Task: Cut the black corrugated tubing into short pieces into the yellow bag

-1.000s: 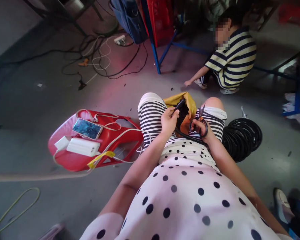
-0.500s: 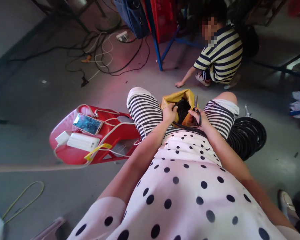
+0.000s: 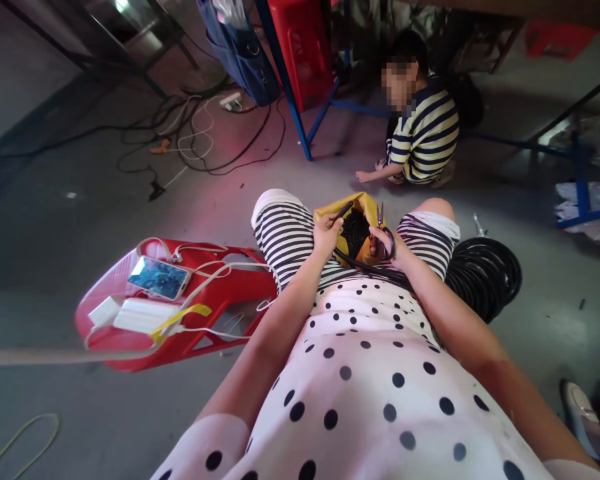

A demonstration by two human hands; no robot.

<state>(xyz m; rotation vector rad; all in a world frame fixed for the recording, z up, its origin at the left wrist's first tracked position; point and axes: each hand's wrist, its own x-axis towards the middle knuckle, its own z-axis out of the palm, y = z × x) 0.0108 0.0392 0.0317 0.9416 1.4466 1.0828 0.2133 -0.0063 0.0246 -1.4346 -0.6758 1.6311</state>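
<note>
in the head view, the left hand [image 3: 327, 235] is closed on a black piece [image 3: 347, 208], its tip poking out past the fingers above the left side of a yellow bag [image 3: 325, 212]. the right hand [image 3: 393, 248] is wrapped around the handles of the scissors [image 3: 381, 215], blades pointing up and slightly parted by the bag's right edge. the hands stand apart, with the bag's open mouth between them and dark bits [image 3: 356, 232] inside. the knees bound this space on both sides. a black tube [image 3: 375, 269] crosses the lap toward a black coil [image 3: 487, 280] beside the right thigh; whether it joins the held piece, i cannot tell.

on the left, a red stool [image 3: 225, 293] reaches close to the thigh, and a white cable [image 3: 235, 265] runs from it toward the left leg, leaving little room there. ahead, grey floor [image 3: 290, 175] separates the knees from a crouching co-worker [image 3: 425, 133]; more floor spreads right of the coil.
</note>
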